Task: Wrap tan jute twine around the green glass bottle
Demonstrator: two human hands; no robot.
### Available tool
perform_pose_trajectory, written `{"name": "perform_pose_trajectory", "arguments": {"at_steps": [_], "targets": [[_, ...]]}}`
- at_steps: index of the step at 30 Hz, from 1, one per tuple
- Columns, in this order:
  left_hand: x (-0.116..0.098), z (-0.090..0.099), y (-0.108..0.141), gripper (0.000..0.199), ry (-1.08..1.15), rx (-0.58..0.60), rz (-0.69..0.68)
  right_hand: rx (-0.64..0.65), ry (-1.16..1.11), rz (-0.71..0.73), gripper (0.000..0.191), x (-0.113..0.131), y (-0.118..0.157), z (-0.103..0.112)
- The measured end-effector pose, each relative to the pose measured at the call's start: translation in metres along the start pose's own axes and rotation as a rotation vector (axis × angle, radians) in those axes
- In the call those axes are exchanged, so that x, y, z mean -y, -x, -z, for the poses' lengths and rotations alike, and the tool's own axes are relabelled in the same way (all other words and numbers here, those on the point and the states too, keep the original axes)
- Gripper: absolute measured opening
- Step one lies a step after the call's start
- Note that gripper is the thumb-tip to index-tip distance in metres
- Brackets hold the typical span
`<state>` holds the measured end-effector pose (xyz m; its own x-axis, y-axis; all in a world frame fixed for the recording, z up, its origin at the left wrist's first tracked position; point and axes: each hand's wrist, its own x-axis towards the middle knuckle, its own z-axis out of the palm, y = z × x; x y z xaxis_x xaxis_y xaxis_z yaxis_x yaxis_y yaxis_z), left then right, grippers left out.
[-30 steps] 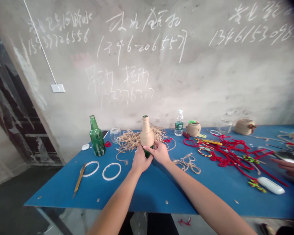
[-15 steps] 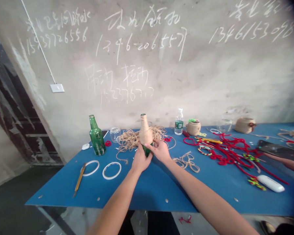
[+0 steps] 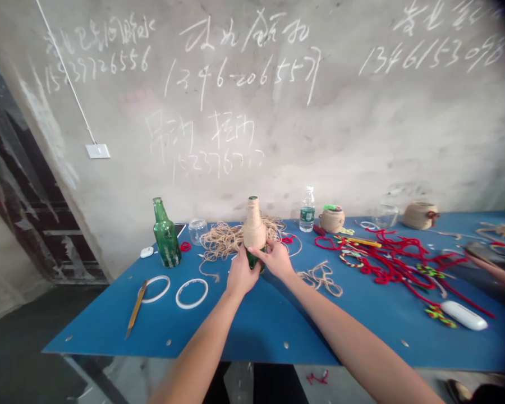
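A green glass bottle (image 3: 255,227) stands upright between my hands, its neck and shoulder wrapped in tan twine and its lower part bare glass. My left hand (image 3: 242,275) is closed round the lower left side of the bottle. From the right, my right hand (image 3: 276,259) grips the same bottle, thumb across the front just under the wrapped edge. Its other fingers are partly hidden behind the glass. A loose heap of twine (image 3: 221,240) lies right behind the bottle, and a smaller tangle of twine (image 3: 322,279) rests right of my right hand.
Left on the blue table (image 3: 109,331) are another green bottle (image 3: 167,241), a utility knife (image 3: 135,311) and two white tape rings (image 3: 192,293). To the right lie red cords (image 3: 387,264), a water bottle (image 3: 307,213) and twine-wrapped jars (image 3: 332,220). Another person's hand (image 3: 492,272) reaches in at right.
The wrapped bottle has tilted slightly to the right and turned a little in my hands. At the far right, the other person's hand and the dark object it holds have moved right.
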<state>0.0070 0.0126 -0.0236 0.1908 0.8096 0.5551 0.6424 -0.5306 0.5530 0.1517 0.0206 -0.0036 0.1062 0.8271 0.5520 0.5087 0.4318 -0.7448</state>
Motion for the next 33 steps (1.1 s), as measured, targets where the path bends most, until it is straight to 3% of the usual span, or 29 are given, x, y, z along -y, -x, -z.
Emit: {"name": "perform_pose_trajectory", "arguments": {"at_steps": [6,13,19,25,28,33], "targets": [[-0.0052,-0.0004,-0.0003,0.053,-0.107,-0.072,0.045,0.007,-0.007,0.005,0.045,-0.0014,-0.0007,0.0001],[-0.0043,0.0015,0.0018,0.052,0.03,0.013,0.001,-0.011,0.007,0.013,0.045,0.0023,0.0006,0.0004],[-0.0073,0.0013,-0.0008,0.053,-0.046,-0.033,0.098,0.006,0.003,-0.008,0.048,-0.0004,-0.0002,-0.0008],[-0.0084,0.0048,0.0017,0.044,0.021,-0.005,0.017,-0.003,0.011,0.002,0.046,0.0017,0.0005,0.0004],[-0.0077,0.0045,0.0013,0.044,0.011,0.003,0.04,0.002,0.009,-0.004,0.046,0.0019,0.0003,0.0006],[-0.0087,0.0023,-0.0004,0.051,-0.053,-0.07,0.099,0.012,0.011,0.001,0.047,-0.0007,-0.0005,-0.0006]]}}
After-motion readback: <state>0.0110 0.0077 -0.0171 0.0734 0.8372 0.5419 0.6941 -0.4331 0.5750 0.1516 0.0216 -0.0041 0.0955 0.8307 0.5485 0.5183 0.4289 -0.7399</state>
